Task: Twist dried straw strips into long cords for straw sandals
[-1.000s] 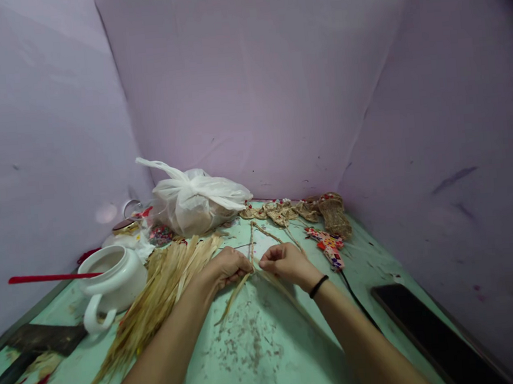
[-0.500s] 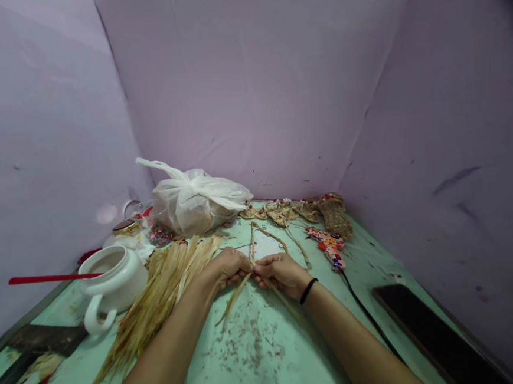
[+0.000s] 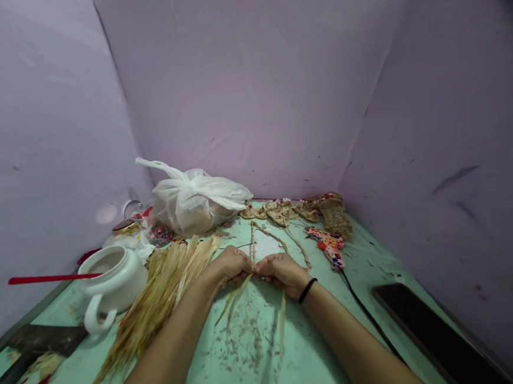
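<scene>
Midway between the left and right edges of a pale green bench (image 3: 372,260), a person's two bare hands meet over a thin cord (image 3: 253,239) of twisted straw. The fingers of the left hand (image 3: 234,265) and right hand (image 3: 284,269) are closed, pinching the cord's near end where their tips come together; the knuckles hide the exact hold. If either pinch slackened, the twist could well spring open, and a hard pull might split straw that looks thin and dry. Loose strips (image 3: 283,314) trail below both hands, and the blurred one under the right hand could tangle or slip free. The left forearm (image 3: 174,340) passes in front of a straw bundle (image 3: 157,282), so a sideways sweep might scatter it toward the white pot (image 3: 126,285) near the bench's left edge. As for looks, the cord is tan, slender and a little knobbly. It runs from the fingers toward the bench's far edge, bends sharply, then slants back to the right. Another curved length (image 3: 303,253) lies beyond the right hand; whether it joins cannot be told. The trailing strips look flatter and paler.
</scene>
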A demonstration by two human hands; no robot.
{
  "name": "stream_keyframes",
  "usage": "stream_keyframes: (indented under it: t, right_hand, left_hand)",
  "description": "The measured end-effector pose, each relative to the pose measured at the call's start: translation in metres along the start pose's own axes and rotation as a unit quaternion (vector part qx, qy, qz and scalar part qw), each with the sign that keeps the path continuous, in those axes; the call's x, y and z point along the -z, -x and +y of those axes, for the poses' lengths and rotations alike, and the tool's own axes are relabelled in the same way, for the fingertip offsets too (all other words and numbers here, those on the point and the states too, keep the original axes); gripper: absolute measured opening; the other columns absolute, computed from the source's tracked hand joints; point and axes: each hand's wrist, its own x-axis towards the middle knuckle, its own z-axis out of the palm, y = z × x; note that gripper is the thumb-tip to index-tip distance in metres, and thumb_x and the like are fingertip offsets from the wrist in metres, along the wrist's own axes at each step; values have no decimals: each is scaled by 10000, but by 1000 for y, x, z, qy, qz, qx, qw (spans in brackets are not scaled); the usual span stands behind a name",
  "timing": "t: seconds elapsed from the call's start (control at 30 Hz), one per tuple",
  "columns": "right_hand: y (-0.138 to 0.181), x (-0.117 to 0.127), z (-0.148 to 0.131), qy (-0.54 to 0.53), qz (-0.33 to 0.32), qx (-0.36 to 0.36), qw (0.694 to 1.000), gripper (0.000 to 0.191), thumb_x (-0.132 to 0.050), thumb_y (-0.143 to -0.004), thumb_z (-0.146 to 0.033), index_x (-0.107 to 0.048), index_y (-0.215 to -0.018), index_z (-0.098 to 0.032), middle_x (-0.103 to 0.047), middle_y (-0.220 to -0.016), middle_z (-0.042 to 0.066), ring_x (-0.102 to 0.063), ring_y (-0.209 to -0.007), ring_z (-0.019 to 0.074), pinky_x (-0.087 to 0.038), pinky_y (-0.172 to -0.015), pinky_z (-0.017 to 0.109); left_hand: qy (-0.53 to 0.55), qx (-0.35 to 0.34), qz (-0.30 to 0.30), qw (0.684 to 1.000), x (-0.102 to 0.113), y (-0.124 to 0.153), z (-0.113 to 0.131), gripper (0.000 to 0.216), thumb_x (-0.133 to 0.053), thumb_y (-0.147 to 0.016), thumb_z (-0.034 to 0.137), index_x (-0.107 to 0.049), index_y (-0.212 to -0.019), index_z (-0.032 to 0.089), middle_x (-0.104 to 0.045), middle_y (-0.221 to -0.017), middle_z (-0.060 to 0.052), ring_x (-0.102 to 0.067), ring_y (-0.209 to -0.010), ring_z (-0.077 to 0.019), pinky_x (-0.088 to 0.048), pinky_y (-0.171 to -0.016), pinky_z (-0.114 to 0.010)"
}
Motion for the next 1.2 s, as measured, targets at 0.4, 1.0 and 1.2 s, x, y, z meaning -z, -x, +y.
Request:
stream_keyframes:
  t: [0.4,1.0,1.2]
  right_hand:
    - [-2,4,4,-8,-10,54,998,94,-578,-557,-183,-544,-490,-126,-410,-360,-56,-258,-350,37,-126,-377,204]
    - [1,-7,7,-30,-27,50,998,113,-444,-512,-122,-373,-437,-167,-303,-354,-69,-219,-354,44,-124,-386,215]
    - [-1,-3,8,-58,-60,46,995,79,-446,-537,-141,-421,-466,-162,-310,-347,-67,-203,-338,47,-105,-373,211]
  left_hand:
    - [37,24,-20,999,3,2,1,72,-507,-512,212,-497,-515,141,-369,-360,63,-266,-272,-42,-140,-294,-180]
    - [-289,-11,158,944,-33,33,32,109,-571,-503,168,-623,-590,130,-525,-483,-57,-516,-563,-174,-311,-491,-223]
    - [-308,-39,164,936,-31,35,36,94,-572,-540,191,-611,-590,122,-552,-542,-78,-526,-545,-176,-315,-479,-229]
